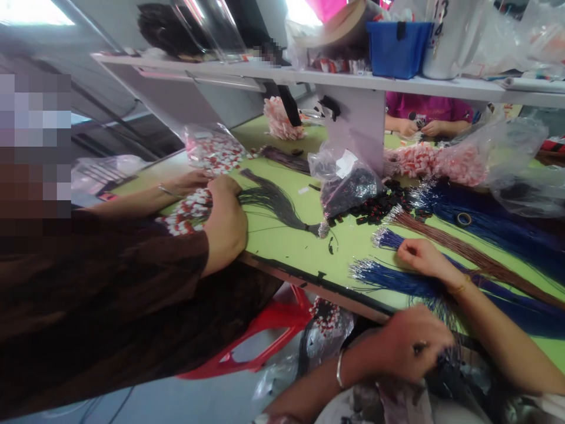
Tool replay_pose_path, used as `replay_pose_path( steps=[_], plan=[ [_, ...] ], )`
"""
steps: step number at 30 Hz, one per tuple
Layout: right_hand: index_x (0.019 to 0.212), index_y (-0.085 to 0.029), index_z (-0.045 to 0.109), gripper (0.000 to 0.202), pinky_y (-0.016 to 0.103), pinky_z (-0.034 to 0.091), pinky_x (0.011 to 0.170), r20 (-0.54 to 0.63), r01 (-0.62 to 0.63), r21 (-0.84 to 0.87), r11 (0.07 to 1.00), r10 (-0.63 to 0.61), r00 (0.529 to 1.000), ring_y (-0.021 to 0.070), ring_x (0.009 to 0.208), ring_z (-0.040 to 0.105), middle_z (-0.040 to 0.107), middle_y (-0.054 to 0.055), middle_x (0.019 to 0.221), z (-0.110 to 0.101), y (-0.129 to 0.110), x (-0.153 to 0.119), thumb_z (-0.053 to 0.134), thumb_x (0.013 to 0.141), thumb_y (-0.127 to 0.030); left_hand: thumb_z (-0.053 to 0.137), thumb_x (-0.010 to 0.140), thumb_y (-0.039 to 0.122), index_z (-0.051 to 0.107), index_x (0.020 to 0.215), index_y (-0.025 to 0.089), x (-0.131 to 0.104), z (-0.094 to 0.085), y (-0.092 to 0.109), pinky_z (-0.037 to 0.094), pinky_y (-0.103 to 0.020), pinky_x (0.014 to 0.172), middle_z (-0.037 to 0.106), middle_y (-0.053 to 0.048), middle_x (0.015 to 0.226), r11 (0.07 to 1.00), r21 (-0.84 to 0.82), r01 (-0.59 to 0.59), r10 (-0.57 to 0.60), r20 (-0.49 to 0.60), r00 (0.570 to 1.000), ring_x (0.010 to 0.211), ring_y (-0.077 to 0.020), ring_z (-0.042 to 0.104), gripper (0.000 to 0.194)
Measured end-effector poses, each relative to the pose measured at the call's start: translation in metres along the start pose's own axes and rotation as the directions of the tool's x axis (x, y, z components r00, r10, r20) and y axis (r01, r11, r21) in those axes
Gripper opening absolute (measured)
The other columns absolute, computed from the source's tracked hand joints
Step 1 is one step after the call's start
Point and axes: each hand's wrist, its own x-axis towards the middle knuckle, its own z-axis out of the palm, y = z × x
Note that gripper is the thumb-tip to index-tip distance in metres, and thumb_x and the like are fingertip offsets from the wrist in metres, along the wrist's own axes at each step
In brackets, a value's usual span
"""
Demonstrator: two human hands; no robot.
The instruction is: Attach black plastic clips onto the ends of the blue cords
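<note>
My right hand (424, 259) lies over the upper blue bundle (388, 238), right of the centre of the frame. Its grip has the fingers curled inward, but the palm side is hidden, so I cannot tell if it is clamped on the wires. My left hand (415, 347), at the lower right, is beside the loose strands at the desk edge. It is blurred, and I cannot tell if its grip is apart or together.

The lower blue bundle (375, 274) lies on the desk (273, 241) just below the upper one, with its shiny ends pointing left. The brown bundle (441, 234) passes close above my right hand. I think the wires could mix here, because the bundles lie so near each other and some strands spread out. If my left hand pulled a hanging strand, it could drag others over the edge.

The black parts (375, 206) lie in a heap near the brown bundle's ends, beside the plastic bag (348, 185). A wide sweep of my right forearm might push wires into them. At the left, a co-worker's hands (227, 215) are well apart from mine.
</note>
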Motion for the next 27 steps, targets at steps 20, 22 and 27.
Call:
replay_pose_path(
  steps=[20,22,27],
  plan=[
    [0.077,-0.019,0.049,0.011,0.023,0.033,0.054,-0.200,0.051,-0.009,0.999,-0.051,0.978,0.0122,0.056,0.048,0.055,-0.001,0.064,0.047,0.004,0.008,0.043,0.085,-0.024,0.054,0.078,0.013,0.066,0.088,0.016,0.066,-0.190,-0.093,0.036,-0.036,0.086,0.057,-0.012,0.095,0.544,0.548,0.636,-0.252,-0.617,0.746,0.094,-0.0256,0.050,0.016],
    [0.078,-0.019,0.051,0.012,0.022,0.034,0.053,-0.234,0.079,0.111,0.991,-0.051,0.971,0.0121,0.056,0.047,0.055,-0.001,0.064,0.045,0.001,0.011,0.045,0.084,-0.027,0.056,0.076,0.013,0.065,0.088,0.017,0.063,-0.189,-0.091,0.036,-0.035,0.085,0.057,-0.010,0.093,0.538,0.558,0.632,-0.255,-0.607,0.753,0.092,-0.0243,0.051,0.015],
    [0.079,-0.019,0.055,0.018,0.023,0.036,0.054,-0.318,0.097,0.299,0.949,0.003,0.948,0.0130,0.059,0.046,0.054,-0.001,0.065,0.039,-0.009,0.014,0.049,0.083,-0.035,0.066,0.070,0.016,0.066,0.089,0.020,0.047,-0.181,-0.073,0.040,-0.034,0.082,0.059,-0.005,0.086,0.796,0.293,0.529,-0.216,-0.679,0.702,0.083,-0.0197,0.053,0.019]
  ],
)
